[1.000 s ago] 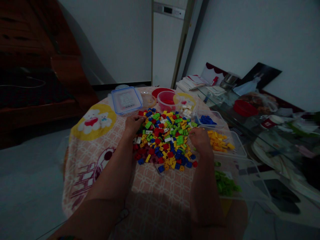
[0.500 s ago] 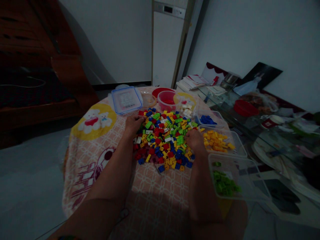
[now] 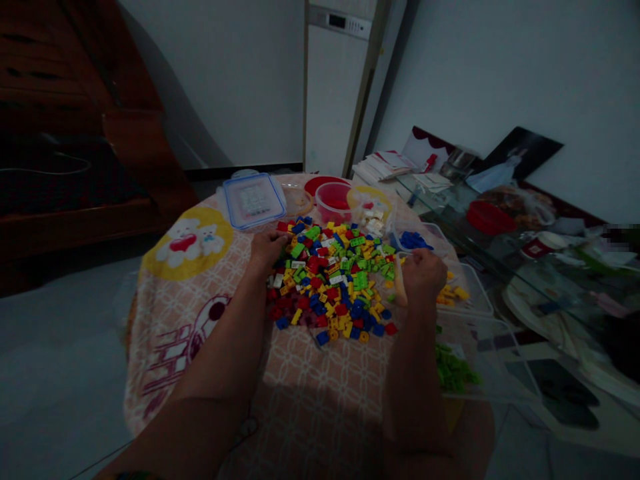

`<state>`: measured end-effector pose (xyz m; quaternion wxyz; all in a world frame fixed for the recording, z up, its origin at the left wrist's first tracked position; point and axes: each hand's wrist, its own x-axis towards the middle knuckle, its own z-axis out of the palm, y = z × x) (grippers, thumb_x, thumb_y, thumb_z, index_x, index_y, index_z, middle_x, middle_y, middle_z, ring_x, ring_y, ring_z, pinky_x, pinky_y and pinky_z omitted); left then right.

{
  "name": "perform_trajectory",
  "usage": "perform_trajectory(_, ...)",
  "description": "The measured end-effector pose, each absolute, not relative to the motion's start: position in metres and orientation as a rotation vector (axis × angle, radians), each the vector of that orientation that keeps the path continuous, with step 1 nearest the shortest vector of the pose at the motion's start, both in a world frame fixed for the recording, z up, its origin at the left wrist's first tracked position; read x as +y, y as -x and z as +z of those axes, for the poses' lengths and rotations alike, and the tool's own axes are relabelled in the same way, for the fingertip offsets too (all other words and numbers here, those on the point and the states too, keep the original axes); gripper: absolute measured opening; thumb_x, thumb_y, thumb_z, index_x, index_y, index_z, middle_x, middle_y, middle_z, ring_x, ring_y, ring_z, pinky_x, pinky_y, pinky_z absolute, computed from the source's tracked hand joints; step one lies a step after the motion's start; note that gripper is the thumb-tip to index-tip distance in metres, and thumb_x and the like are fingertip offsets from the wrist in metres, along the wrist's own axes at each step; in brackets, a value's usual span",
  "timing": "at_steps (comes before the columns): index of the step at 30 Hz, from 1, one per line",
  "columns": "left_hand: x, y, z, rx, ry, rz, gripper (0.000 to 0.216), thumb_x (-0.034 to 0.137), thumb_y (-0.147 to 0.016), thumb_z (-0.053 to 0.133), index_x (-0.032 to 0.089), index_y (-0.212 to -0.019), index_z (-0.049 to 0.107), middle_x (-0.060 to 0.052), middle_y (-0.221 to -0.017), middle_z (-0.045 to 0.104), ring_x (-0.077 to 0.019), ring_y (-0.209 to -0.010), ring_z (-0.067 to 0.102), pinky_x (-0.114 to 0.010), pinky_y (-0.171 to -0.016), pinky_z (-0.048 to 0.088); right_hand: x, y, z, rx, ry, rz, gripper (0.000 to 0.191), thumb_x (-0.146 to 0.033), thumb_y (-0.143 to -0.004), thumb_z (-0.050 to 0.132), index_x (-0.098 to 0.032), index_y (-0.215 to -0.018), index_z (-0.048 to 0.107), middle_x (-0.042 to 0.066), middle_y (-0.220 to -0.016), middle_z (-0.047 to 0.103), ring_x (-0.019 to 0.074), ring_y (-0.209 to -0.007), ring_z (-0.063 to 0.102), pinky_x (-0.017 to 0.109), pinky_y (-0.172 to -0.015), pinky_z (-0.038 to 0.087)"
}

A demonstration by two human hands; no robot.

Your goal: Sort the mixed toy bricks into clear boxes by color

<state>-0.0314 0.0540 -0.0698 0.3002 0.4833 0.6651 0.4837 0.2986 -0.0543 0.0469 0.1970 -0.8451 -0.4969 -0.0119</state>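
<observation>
A heap of mixed building bricks (image 3: pixel 325 273) in red, yellow, green, blue and white covers the middle of the cloth. My left hand (image 3: pixel 269 250) rests at the heap's left edge with its fingers curled together against the bricks; what they pinch is hidden. Over the near-left part of a clear box of yellow bricks (image 3: pixel 454 295) is my right hand (image 3: pixel 425 272), its fingers closed. I cannot make out what is in them. Nearer to me stands a clear box with green bricks (image 3: pixel 456 370); behind the right hand is one with blue bricks (image 3: pixel 413 241).
White bricks (image 3: pixel 373 223) lie beside a pink-tinted round tub (image 3: pixel 334 202) at the back. A blue-rimmed lid (image 3: pixel 254 199) lies at the back left. To the right, a glass table (image 3: pixel 465 230) holds papers, a red bowl (image 3: pixel 491 217) and a paper cup (image 3: pixel 543 245).
My right hand has moved right, from the heap's right edge to above the yellow-brick box. A red brick now shows near the right forearm. My left hand has stayed in place.
</observation>
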Motion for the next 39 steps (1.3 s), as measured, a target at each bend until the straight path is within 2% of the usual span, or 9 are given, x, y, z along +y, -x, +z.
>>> perform_trajectory(7,0.054,0.031,-0.069,1.783,-1.275,1.273,0.029,0.03,-0.073,0.068,0.019,-0.093,0.086,-0.005,-0.088,0.081,-0.0214,-0.085,0.071,-0.028,-0.074,0.052,-0.051,-0.292,0.039,-1.768,2.212,0.112,0.032,-0.026,-0.096,0.055,-0.015,-0.11,0.082,0.014,-0.11,0.08,0.0255,-0.103,0.073,0.03,-0.089,0.05)
perform_trajectory(11,0.053,0.03,-0.066,1.773,-1.269,1.281,0.027,0.029,-0.071,0.068,0.019,-0.09,0.086,-0.004,-0.087,0.081,-0.0218,-0.086,0.071,-0.028,-0.076,0.054,-0.05,-0.282,0.033,-1.998,2.266,0.203,0.027,-0.018,-0.091,0.059,-0.021,-0.099,0.085,0.009,-0.107,0.081,0.0222,-0.102,0.073,0.026,-0.085,0.049)
perform_trajectory(18,0.053,0.03,-0.069,1.755,-1.251,1.291,0.029,0.028,-0.073,0.067,0.018,-0.093,0.086,-0.006,-0.089,0.081,-0.0217,-0.084,0.072,-0.029,-0.075,0.053,-0.049,-0.276,0.029,-2.25,2.298,0.369,0.025,-0.019,-0.088,0.064,-0.023,-0.1,0.085,0.008,-0.113,0.081,0.0208,-0.109,0.072,0.024,-0.084,0.049)
perform_trajectory(22,0.053,0.03,-0.067,1.753,-1.267,1.289,0.027,0.027,-0.073,0.068,0.018,-0.091,0.086,-0.005,-0.088,0.082,-0.0218,-0.085,0.072,-0.028,-0.076,0.053,-0.045,-0.272,0.031,-2.304,2.324,0.436,0.028,-0.016,-0.085,0.065,-0.023,-0.103,0.086,0.007,-0.11,0.082,0.0192,-0.105,0.073,0.022,-0.082,0.048)
perform_trajectory(27,0.051,0.029,-0.065,1.768,-1.264,1.287,0.027,0.027,-0.073,0.067,0.019,-0.09,0.086,-0.004,-0.086,0.081,-0.0214,-0.083,0.071,-0.028,-0.075,0.053,-0.043,-0.271,0.028,-2.263,2.301,0.403,0.032,-0.012,-0.083,0.062,-0.02,-0.103,0.086,0.008,-0.108,0.082,0.0188,-0.103,0.073,0.023,-0.08,0.048)
perform_trajectory(32,0.05,0.029,-0.063,1.78,-1.283,1.268,0.03,0.028,-0.073,0.066,0.018,-0.093,0.086,-0.005,-0.088,0.081,-0.021,-0.084,0.071,-0.028,-0.076,0.053,-0.041,-0.272,0.023,-2.136,2.283,0.358,0.032,-0.013,-0.088,0.059,-0.021,-0.102,0.086,0.008,-0.107,0.083,0.0185,-0.1,0.074,0.023,-0.082,0.048)
perform_trajectory(39,0.05,0.027,-0.059,1.782,-1.261,1.258,0.029,0.028,-0.072,0.066,0.017,-0.091,0.085,-0.004,-0.085,0.081,-0.0199,-0.082,0.07,-0.027,-0.074,0.052,-0.047,-0.286,0.027,-2.004,2.109,0.115,0.028,-0.017,-0.09,0.057,-0.019,-0.091,0.085,0.01,-0.095,0.082,0.0224,-0.092,0.073,0.027,-0.078,0.047)
